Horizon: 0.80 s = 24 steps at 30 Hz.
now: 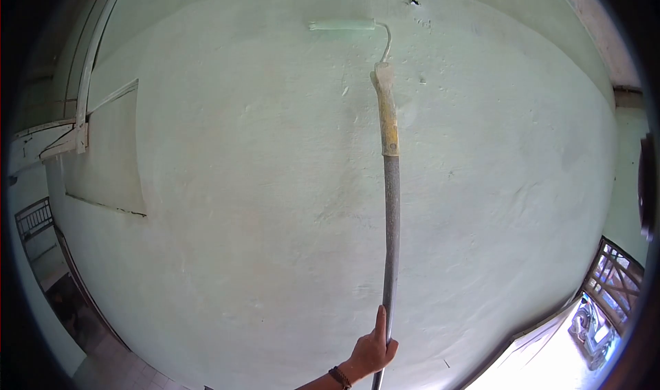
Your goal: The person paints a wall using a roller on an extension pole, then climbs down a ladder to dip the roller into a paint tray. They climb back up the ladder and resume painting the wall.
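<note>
The left hand point(372, 354) is at the bottom of the frame, a little right of centre, its fingers point(392, 350) closed around a grey pole point(392, 239). One digit points upward along the shaft. A dark bracelet point(339, 377) circles the wrist, and the forearm enters from the bottom edge, left of the pole. The right hand lies outside the frame, so the state of its fingers cannot be told.

The pole rises almost upright, right of centre, into a worn yellowish handle point(389, 128). From the handle's top a thin bent wire point(388, 42) curves up to the paint roller point(342, 25), which lies level in the upper centre of the frame, its pale green sleeve pointing left. It appears to be against the wall point(240, 266), though the exact contact is too fine to make out.

The wall fills most of the view, pale green and uneven, with small pits and smudged grey patches. A small dark hole point(414, 2) sits near the top, to the right of the roller. At left, a rectangular panel point(106, 159) is outlined on the surface, below a whitish wooden frame point(84, 80) in the upper left. A barred railing point(34, 218) shows at the left edge. In the lower right, a metal grille point(614, 280) stands above a brightly lit opening, where a blurred vehicle-like shape point(590, 329) is visible.
</note>
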{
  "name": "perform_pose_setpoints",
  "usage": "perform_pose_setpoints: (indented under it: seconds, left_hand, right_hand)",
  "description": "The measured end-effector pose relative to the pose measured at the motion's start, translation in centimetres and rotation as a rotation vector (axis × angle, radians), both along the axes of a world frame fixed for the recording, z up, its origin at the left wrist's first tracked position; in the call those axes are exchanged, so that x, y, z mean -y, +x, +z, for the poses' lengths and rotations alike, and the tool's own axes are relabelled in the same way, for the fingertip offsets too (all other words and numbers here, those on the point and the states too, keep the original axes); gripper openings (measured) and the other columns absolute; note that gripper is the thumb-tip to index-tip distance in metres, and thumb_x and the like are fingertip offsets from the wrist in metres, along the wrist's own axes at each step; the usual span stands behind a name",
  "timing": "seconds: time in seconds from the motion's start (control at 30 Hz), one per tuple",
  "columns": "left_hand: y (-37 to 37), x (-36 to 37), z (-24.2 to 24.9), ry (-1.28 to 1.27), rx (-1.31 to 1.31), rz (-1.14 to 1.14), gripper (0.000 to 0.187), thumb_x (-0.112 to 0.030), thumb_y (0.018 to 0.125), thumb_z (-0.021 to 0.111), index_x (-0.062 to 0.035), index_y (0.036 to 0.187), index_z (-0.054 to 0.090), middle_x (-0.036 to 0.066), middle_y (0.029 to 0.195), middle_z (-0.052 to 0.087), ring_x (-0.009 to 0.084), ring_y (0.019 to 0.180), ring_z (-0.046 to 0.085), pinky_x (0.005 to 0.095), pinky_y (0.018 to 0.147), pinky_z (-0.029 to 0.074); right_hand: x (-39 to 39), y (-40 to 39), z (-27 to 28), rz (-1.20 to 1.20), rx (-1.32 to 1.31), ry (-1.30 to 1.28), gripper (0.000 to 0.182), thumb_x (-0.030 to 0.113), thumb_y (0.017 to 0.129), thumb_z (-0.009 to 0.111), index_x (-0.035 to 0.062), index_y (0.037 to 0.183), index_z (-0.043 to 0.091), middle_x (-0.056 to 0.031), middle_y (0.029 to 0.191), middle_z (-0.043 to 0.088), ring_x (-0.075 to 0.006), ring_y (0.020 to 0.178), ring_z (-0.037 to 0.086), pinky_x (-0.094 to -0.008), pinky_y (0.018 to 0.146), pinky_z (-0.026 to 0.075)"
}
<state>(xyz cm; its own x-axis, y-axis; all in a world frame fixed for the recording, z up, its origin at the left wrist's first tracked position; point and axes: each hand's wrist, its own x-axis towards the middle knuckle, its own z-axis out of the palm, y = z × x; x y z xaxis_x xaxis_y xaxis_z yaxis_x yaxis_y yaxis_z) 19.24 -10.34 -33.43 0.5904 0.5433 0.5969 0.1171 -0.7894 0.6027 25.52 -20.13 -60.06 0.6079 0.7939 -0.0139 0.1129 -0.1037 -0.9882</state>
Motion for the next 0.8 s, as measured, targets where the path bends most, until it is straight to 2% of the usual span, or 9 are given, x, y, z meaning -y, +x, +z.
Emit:
perform_pose_setpoints:
  seconds: [0.1,0.13,0.2,0.3,0.43,0.53,0.6,0.73,0.8]
  left_hand:
    - [-0.6,-1.0,2.7,-0.026,-0.051,0.018,0.085,-0.011,0.078,0.051,0.005,0.139,-0.007,0.023,0.072,0.058,0.0334,0.052,0.058,0.0426,0.05,0.05]
    - [-0.7,-2.0,5.3,-0.017,-0.097,0.047,0.086,-0.01,0.078,0.051,0.0039,0.139,-0.008,0.023,0.072,0.058,0.0333,0.052,0.058,0.0427,0.05,0.05]
    - [-1.0,-3.5,10.6,-0.006,-0.043,0.076,0.088,-0.009,0.077,0.051,0.0008,0.14,-0.01,0.023,0.071,0.058,0.0335,0.054,0.059,0.0427,0.051,0.05]
    - [-1.1,-5.2,12.8,0.109,0.043,0.111,0.09,-0.008,0.077,0.052,-0.0022,0.14,-0.011,0.023,0.071,0.058,0.0339,0.056,0.06,0.0422,0.051,0.051]
    - [-1.9,-3.9,5.3,0.02,-0.068,0.13,0.087,-0.012,0.079,0.052,0.0028,0.139,-0.008,0.024,0.074,0.058,0.0358,0.056,0.059,0.0428,0.052,0.051]
    - [-2.5,-1.3,-1.1,-0.04,-0.14,0.133,0.084,-0.014,0.08,0.052,0.0075,0.138,-0.005,0.024,0.075,0.058,0.0366,0.057,0.059,0.0437,0.052,0.05]
    - [-2.6,-0.2,-3.3,-0.078,-0.182,0.133,0.083,-0.014,0.081,0.051,0.0074,0.138,-0.005,0.023,0.075,0.059,0.0365,0.058,0.06,0.0435,0.054,0.051]
    - [-2.9,0.9,-3.5,-0.225,0.103,0.056,0.082,-0.015,0.083,0.053,0.0043,0.139,-0.003,0.015,0.072,0.059,0.0274,0.058,0.06,0.0373,0.056,0.05]
    - [-3.4,0.4,-2.8,-0.251,0.274,0.007,0.08,-0.016,0.084,0.059,0.0016,0.14,0.005,0.008,0.067,0.058,0.0162,0.058,0.059,0.0299,0.054,0.047]
  right_hand:
    - [-1.5,-0.8,-2.5,-0.043,-0.021,0.206,0.026,0.021,0.071,0.072,0.0063,0.06,0.054,-0.0017,0.053,0.049,-0.0133,0.05,0.044,-0.0348,0.043,0.035]
    - [-4.2,0.2,-2.0,0.032,-0.132,-0.014,0.025,0.021,0.071,0.072,0.0052,0.064,0.054,-0.0022,0.054,0.049,-0.0138,0.05,0.045,-0.0345,0.042,0.036]
    - [-6.6,-1.5,6.5,0.016,-0.103,0.04,0.023,0.018,0.071,0.072,0.0028,0.07,0.054,-0.0021,0.055,0.049,-0.0127,0.049,0.044,-0.0333,0.041,0.035]
    - [-9.1,-2.3,7.5,0.018,-0.064,0.11,0.023,0.018,0.07,0.072,0.0022,0.07,0.056,-0.0024,0.057,0.051,-0.0137,0.051,0.045,-0.035,0.044,0.037]
    - [-7.0,-2.8,0.3,0.017,-0.03,0.02,0.029,0.025,0.07,0.073,-0.0001,0.072,0.057,-0.0059,0.06,0.054,-0.0178,0.057,0.049,-0.0392,0.052,0.041]
    - [-4.8,-1.8,-9.9,0.031,-0.011,-0.007,0.031,0.027,0.07,0.074,0.0006,0.073,0.058,-0.008,0.065,0.058,-0.0196,0.062,0.053,-0.041,0.055,0.042]
    - [-2.6,-1.3,-11.3,0.187,-0.018,-0.183,0.03,0.027,0.071,0.075,0.0018,0.07,0.059,-0.0069,0.062,0.057,-0.0191,0.059,0.053,-0.0396,0.052,0.042]
    - [-1.4,-0.7,-7.6,0.434,-0.109,-0.261,0.027,0.019,0.078,0.068,0.0073,0.06,0.051,-0.003,0.049,0.048,-0.014,0.041,0.046,-0.0313,0.038,0.037]
    - [-1.6,0.9,-9.4,0.632,0.151,-0.58,0.05,0.055,0.08,0.058,0.0054,0.075,0.061,-0.0054,0.064,0.06,-0.0161,0.061,0.058,-0.0312,0.063,0.047]
